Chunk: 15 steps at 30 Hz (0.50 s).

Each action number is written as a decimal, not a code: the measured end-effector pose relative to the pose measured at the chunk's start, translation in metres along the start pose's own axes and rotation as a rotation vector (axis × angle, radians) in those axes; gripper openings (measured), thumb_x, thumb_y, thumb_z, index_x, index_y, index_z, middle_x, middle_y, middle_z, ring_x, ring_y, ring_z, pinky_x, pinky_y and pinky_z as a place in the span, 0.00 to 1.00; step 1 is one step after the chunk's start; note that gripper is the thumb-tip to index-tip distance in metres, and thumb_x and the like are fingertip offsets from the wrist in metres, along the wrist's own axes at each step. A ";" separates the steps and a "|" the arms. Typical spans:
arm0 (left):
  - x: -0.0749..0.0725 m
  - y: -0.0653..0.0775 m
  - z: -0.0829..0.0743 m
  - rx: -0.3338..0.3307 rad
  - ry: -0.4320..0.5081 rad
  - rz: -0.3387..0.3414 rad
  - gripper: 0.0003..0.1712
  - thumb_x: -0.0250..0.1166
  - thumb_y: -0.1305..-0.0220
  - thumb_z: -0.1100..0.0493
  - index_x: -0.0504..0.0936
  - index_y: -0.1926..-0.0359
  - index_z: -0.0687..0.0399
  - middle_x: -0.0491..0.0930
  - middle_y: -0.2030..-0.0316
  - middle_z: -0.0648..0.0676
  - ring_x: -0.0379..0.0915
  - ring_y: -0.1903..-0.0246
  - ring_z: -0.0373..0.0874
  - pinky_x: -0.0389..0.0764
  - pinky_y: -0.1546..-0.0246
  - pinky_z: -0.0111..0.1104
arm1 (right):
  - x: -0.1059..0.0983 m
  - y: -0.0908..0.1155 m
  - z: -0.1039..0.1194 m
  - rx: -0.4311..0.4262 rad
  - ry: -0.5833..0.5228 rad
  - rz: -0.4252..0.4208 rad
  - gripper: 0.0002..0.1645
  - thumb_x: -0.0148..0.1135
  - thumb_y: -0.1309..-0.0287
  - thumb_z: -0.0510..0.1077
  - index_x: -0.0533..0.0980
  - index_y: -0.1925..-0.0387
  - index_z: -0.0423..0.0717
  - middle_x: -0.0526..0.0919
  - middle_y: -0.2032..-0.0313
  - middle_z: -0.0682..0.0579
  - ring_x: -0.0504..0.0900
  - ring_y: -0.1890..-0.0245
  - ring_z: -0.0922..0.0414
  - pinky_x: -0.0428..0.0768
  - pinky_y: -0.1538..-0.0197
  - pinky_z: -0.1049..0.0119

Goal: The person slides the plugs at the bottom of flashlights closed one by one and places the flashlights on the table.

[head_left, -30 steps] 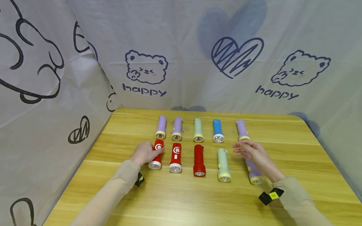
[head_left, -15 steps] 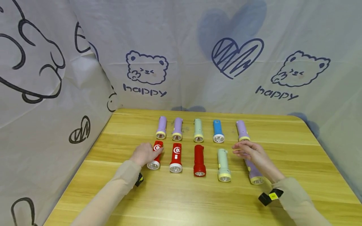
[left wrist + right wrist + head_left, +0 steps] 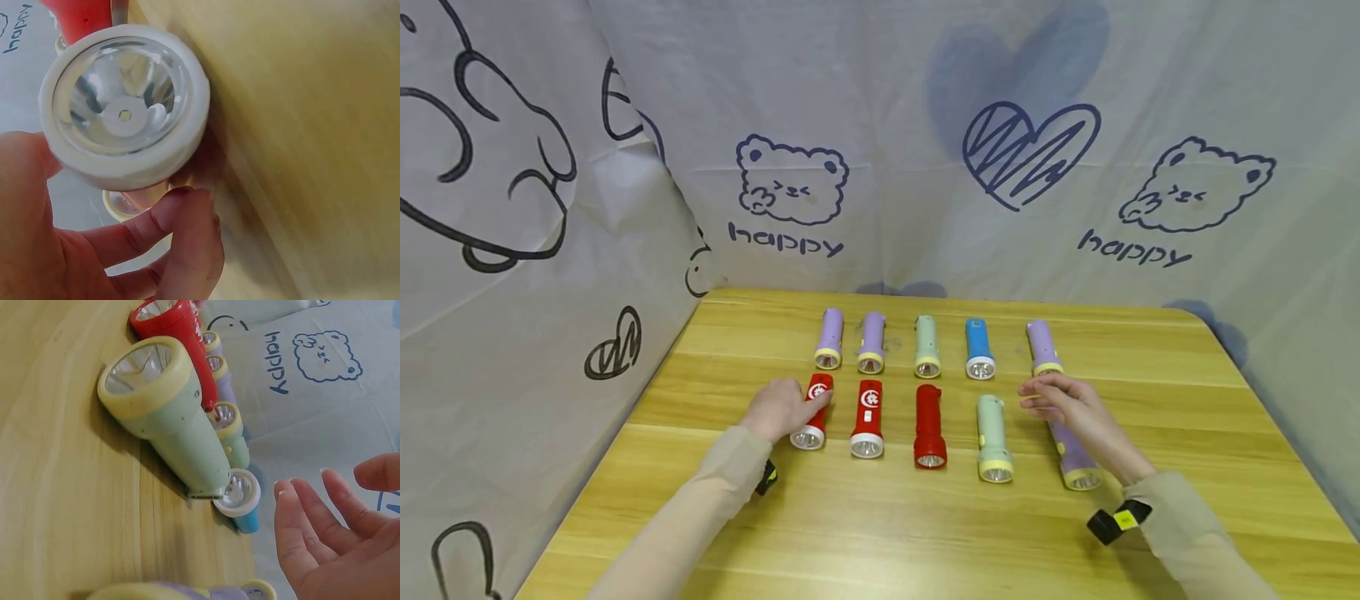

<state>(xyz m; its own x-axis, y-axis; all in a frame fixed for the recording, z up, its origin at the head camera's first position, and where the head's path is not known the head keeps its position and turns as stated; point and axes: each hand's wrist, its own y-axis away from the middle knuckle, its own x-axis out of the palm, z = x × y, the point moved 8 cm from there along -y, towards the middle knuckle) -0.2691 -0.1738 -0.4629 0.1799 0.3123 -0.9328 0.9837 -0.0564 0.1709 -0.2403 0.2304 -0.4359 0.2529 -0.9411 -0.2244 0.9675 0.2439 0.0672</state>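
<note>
On the wooden table my left hand [image 3: 777,408] grips the leftmost red flashlight [image 3: 808,438] of the front row, with the thumb across its body. In the left wrist view, the white-rimmed lens [image 3: 190,128] sits between thumb and curled fingers [image 3: 190,244]. My right hand [image 3: 1075,410] is held over the front purple flashlight [image 3: 1077,462], fingers loosely bent and holding nothing; it partly hides that flashlight. Left of it lies a mint-green flashlight [image 3: 992,433]. In between lie another red flashlight [image 3: 868,417] with a white head and an all-red flashlight [image 3: 928,425].
Behind runs a second row: two purple flashlights, the left one [image 3: 830,333] and its neighbour [image 3: 872,337], a mint-green one [image 3: 927,342], a blue one [image 3: 977,337] and another purple one [image 3: 1042,342]. A printed white cloth [image 3: 880,233] hangs behind the table [image 3: 850,533].
The left red flashlight has shifted slightly toward the front left and tilted a little, with my left hand on it. My right hand has stayed about where it was.
</note>
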 end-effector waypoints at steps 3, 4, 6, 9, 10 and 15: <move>-0.002 0.001 0.004 -0.010 0.004 0.018 0.34 0.54 0.29 0.33 0.74 0.81 0.54 0.75 0.79 0.55 0.70 0.78 0.47 0.70 0.77 0.34 | -0.002 -0.001 0.002 -0.018 0.065 -0.015 0.27 0.45 0.21 0.47 0.68 0.41 0.25 0.81 0.48 0.45 0.84 0.54 0.69 0.83 0.46 0.71; -0.003 0.001 0.006 -0.016 0.009 0.025 0.33 0.54 0.29 0.33 0.75 0.79 0.55 0.76 0.78 0.55 0.70 0.78 0.47 0.70 0.77 0.34 | -0.003 -0.001 0.003 -0.029 0.092 -0.017 0.26 0.45 0.21 0.46 0.68 0.41 0.24 0.81 0.47 0.40 0.83 0.55 0.70 0.83 0.46 0.71; -0.008 0.003 0.008 -0.018 0.015 0.031 0.34 0.54 0.29 0.33 0.78 0.74 0.59 0.78 0.75 0.56 0.72 0.77 0.47 0.70 0.77 0.33 | -0.005 -0.002 0.006 -0.061 0.170 -0.026 0.24 0.44 0.21 0.44 0.69 0.41 0.24 0.78 0.44 0.32 0.82 0.56 0.73 0.84 0.47 0.71; -0.018 0.005 0.013 -0.019 0.002 0.030 0.35 0.53 0.29 0.34 0.81 0.62 0.65 0.82 0.69 0.58 0.75 0.73 0.47 0.73 0.75 0.34 | -0.012 -0.002 0.012 -0.116 0.303 -0.048 0.22 0.44 0.22 0.42 0.71 0.42 0.26 0.77 0.43 0.28 0.82 0.55 0.71 0.84 0.48 0.70; -0.022 0.005 0.013 -0.012 -0.005 0.023 0.36 0.53 0.28 0.34 0.81 0.58 0.67 0.83 0.66 0.60 0.76 0.72 0.48 0.74 0.75 0.35 | -0.015 -0.002 0.015 -0.136 0.355 -0.065 0.21 0.45 0.22 0.42 0.73 0.43 0.27 0.79 0.44 0.28 0.83 0.55 0.67 0.84 0.50 0.70; -0.046 0.007 0.016 0.024 -0.040 -0.034 0.37 0.52 0.27 0.36 0.78 0.46 0.70 0.83 0.52 0.68 0.82 0.60 0.57 0.82 0.68 0.43 | -0.032 0.001 0.028 -0.212 0.587 -0.142 0.20 0.47 0.23 0.43 0.76 0.44 0.33 0.82 0.47 0.32 0.83 0.49 0.41 0.84 0.49 0.54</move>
<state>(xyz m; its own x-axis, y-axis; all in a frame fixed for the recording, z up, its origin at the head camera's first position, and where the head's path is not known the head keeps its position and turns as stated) -0.2706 -0.2035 -0.4236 0.1456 0.2761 -0.9501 0.9889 -0.0695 0.1313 -0.2473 0.2543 -0.4015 0.0263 -0.6978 -0.7158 0.9574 0.2235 -0.1827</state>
